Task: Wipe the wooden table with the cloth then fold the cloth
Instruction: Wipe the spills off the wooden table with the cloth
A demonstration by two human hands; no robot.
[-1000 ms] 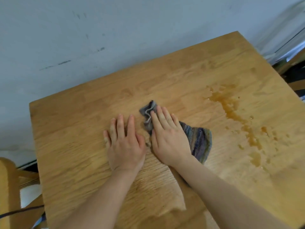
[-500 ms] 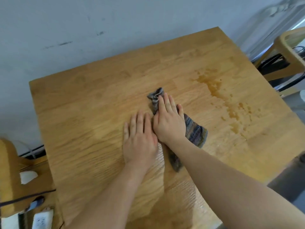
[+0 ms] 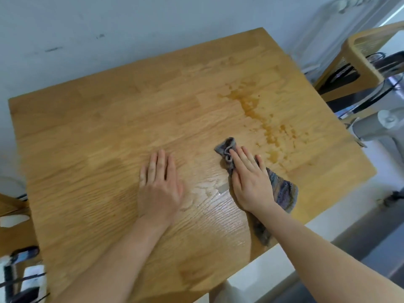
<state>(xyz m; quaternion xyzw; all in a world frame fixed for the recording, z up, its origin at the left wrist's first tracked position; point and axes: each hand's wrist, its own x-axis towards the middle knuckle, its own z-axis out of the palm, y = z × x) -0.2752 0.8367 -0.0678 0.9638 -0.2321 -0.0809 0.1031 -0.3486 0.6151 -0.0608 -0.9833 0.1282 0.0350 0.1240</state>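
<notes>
Head view looks down on a wooden table [image 3: 87, 127] set against a pale wall [image 3: 131, 25]. The person's left hand [image 3: 159, 184] lies flat on the bare wood near the middle, palm down, with its fingers straight and close together and nothing held. The right hand [image 3: 251, 182] presses palm-down on a grey-blue striped cloth [image 3: 284, 191], its fingers extended rather than curled. The cloth sits right of centre, bunched ahead of the fingertips and spread out to the right of the wrist, with a strip trailing back under the forearm toward the near edge. The hands are apart, with a glossy wet patch [image 3: 218, 206] on the wood between them. Beyond the cloth a trail of brownish liquid [image 3: 269, 130] and droplets runs across the table. Its nearest drops lie just beside the right fingertips, though whether the cloth touches them is hard to tell. A light wooden chair [image 3: 360, 51] stands off the far right corner.
</notes>
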